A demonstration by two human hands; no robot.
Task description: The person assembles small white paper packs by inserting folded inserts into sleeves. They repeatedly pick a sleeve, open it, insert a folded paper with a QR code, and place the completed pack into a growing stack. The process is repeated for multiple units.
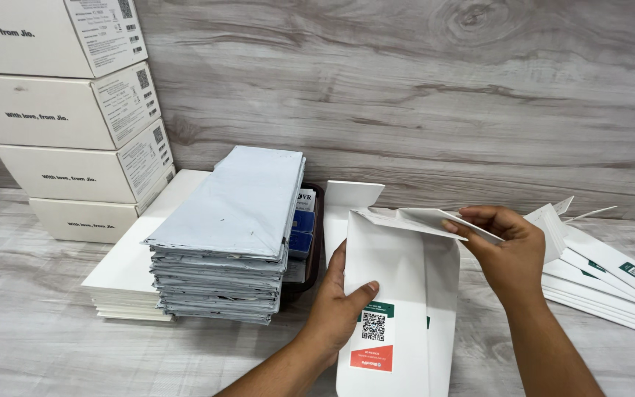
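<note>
Front and centre, a white paper envelope (398,294) stands nearly upright on the grey wood-grain surface (53,345), printed label side toward the camera, its top flap (420,219) lifted and bent forward. The left hand (339,309) clamps the envelope's left edge, thumb pressed flat on the front just above the square code label, fingers wrapped behind. The right hand (505,254) pinches the flap between thumb and fingertips, holding it over the mouth. The flap is not yet pressed flat, so by the look of it the closing of this one is under way rather than finished; what is inside cannot be seen.

Just left of it, a dark tray (316,242) holds small blue and white cards, mostly hidden. Beside that sits a tall stack of grey mailer pouches (233,242), resting partly against a lower pile of white flat sheets (126,279). Far left, four white cartons (75,117) are stacked against the wall. To the right, a fanned pile of similar white envelopes (604,283) lies flat, flaps open: those look to be still waiting, though finished or unfinished I cannot tell for sure.
</note>
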